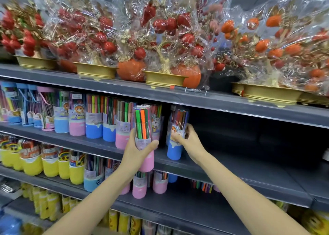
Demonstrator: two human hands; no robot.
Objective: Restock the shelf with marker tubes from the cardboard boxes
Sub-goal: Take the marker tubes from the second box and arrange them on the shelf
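My left hand (137, 149) grips a clear marker tube with a pink base (143, 128), held upright in front of the grey middle shelf (231, 165). My right hand (188, 138) holds a second marker tube with a blue base (175, 151), which stands on that shelf just right of the row. A row of marker tubes with pink and blue bases (94, 117) fills the shelf to the left. No cardboard box is in view.
The middle shelf is dark and bare to the right of my right hand. Wrapped fruit-tree ornaments in gold pots (165, 78) line the top shelf. Yellow-based tubes (32, 161) and more pink tubes (139, 186) stand on the shelf below.
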